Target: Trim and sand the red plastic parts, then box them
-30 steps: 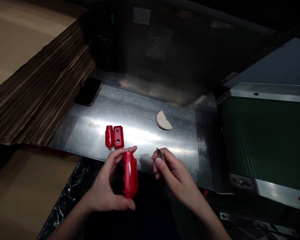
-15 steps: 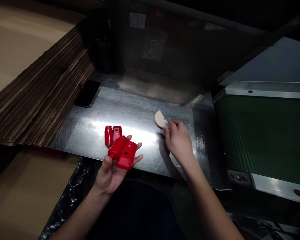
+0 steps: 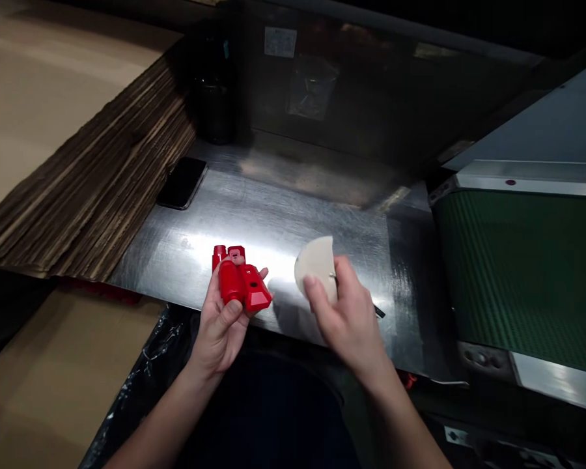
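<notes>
A red plastic part [image 3: 256, 290], made of a rounded barrel beside a flat angular block with a hole, is held in my left hand [image 3: 221, 329]; the thumb presses on the barrel. Just behind it on the metal table [image 3: 268, 195] lies a similar red part [image 3: 236, 253], partly covered by my fingers. My right hand [image 3: 346, 312] pinches a cream half-round disc [image 3: 315, 264] between thumb and fingers, raised above the table. A small metal bit shows at the disc's straight edge. Behind my right wrist a short dark stick-like thing [image 3: 379, 312] pokes out.
A black phone [image 3: 183, 183] lies by a tall stack of cardboard sheets [image 3: 107, 156] at the left. A dark bottle [image 3: 215, 98] stands at the back. On the right runs a green conveyor belt [image 3: 527, 267] with a metal frame.
My right hand has lifted the cream disc off the table and tilted it up towards me. My left hand has turned the red part more upright, its thumb now on the barrel.
</notes>
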Demonstrator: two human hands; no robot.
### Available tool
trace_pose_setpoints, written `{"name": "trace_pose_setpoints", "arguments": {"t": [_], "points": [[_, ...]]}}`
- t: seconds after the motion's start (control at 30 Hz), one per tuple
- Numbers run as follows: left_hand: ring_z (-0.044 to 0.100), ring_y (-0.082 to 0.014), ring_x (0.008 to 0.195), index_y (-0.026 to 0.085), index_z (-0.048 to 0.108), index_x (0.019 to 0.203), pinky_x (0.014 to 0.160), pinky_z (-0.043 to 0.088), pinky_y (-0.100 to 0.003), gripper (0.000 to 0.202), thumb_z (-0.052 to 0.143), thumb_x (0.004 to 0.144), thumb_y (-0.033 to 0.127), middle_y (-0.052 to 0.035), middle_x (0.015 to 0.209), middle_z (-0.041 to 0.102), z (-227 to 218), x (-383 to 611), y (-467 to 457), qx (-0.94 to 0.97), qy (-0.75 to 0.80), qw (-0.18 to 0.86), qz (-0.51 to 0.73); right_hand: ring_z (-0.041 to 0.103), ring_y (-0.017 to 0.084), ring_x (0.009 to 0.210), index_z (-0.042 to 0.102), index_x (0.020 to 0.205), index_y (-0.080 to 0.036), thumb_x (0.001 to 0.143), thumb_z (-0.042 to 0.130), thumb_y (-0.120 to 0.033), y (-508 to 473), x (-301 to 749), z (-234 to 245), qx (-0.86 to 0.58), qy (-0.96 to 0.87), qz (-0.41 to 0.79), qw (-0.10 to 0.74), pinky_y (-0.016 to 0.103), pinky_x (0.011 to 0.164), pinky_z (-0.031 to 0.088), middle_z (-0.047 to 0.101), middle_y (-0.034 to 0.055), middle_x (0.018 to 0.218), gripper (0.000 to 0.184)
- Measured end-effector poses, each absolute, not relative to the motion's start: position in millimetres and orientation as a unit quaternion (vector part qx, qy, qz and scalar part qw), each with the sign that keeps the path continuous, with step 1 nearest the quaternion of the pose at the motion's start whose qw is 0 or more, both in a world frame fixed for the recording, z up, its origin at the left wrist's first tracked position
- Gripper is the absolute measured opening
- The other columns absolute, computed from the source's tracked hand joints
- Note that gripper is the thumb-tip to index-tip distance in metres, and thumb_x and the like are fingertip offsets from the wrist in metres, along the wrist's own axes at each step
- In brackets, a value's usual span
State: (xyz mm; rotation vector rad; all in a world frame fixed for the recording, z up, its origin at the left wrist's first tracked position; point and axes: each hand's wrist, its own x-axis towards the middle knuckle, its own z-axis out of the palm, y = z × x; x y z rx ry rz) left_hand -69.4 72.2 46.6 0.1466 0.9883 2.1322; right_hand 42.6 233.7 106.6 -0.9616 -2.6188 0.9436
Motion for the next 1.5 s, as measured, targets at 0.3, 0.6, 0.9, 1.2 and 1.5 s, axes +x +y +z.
{"name": "trace_pose_setpoints", "arguments": {"t": [0.3, 0.6, 0.9, 1.2, 1.5], "points": [[0.058, -0.0378, 0.146, 0.035, 0.056, 0.152, 0.113, 0.059, -0.042, 0.091, 0.100, 0.073, 0.020, -0.0097, 0.165, 0.044, 40, -79, 77, 0.183, 0.450, 0.247, 0.838, 0.059, 0.021, 0.042, 0.055, 0.115, -0.019, 0.106, 0.042, -0.031, 192, 45, 111, -0.231, -0.914, 0.321, 0.086, 0.030, 0.048, 0.029, 0.057, -0.0062, 0.057, 0.019], [0.065, -0.0300, 0.140, 0.034, 0.061, 0.149, 0.111, 0.060, -0.031, 0.090, 0.101, 0.071, 0.016, -0.0076, 0.157, 0.054, 39, -82, 73, 0.215, 0.475, 0.188, 0.832, 0.063, 0.022, 0.040, 0.054, 0.107, -0.019, 0.104, 0.044, -0.028, 186, 38, 107, -0.213, -0.923, 0.296, 0.125, 0.031, 0.045, 0.029, 0.059, -0.0062, 0.055, 0.013], [0.065, -0.0270, 0.140, 0.036, 0.063, 0.147, 0.113, 0.058, -0.028, 0.090, 0.100, 0.069, 0.010, -0.0041, 0.162, 0.054, 42, -88, 69, 0.221, 0.498, 0.163, 0.822, 0.062, 0.020, 0.039, 0.055, 0.108, -0.019, 0.104, 0.041, -0.028, 184, 33, 106, -0.221, -0.930, 0.268, 0.121, 0.030, 0.046, 0.027, 0.060, -0.0055, 0.054, 0.017], [0.066, -0.0235, 0.139, 0.036, 0.063, 0.147, 0.112, 0.058, -0.025, 0.092, 0.101, 0.067, 0.011, -0.0044, 0.159, 0.056, 43, -89, 64, 0.226, 0.506, 0.155, 0.818, 0.060, 0.019, 0.038, 0.056, 0.107, -0.018, 0.103, 0.044, -0.026, 185, 32, 112, -0.205, -0.933, 0.277, 0.107, 0.028, 0.047, 0.025, 0.058, -0.0060, 0.053, 0.015], [0.069, -0.0243, 0.135, 0.034, 0.064, 0.146, 0.108, 0.060, -0.023, 0.090, 0.103, 0.068, 0.017, -0.0061, 0.158, 0.057, 42, -88, 63, 0.205, 0.503, 0.162, 0.824, 0.059, 0.017, 0.039, 0.054, 0.106, -0.019, 0.103, 0.045, -0.026, 181, 33, 112, -0.197, -0.929, 0.295, 0.101, 0.028, 0.048, 0.027, 0.057, -0.0071, 0.054, 0.012]]}}
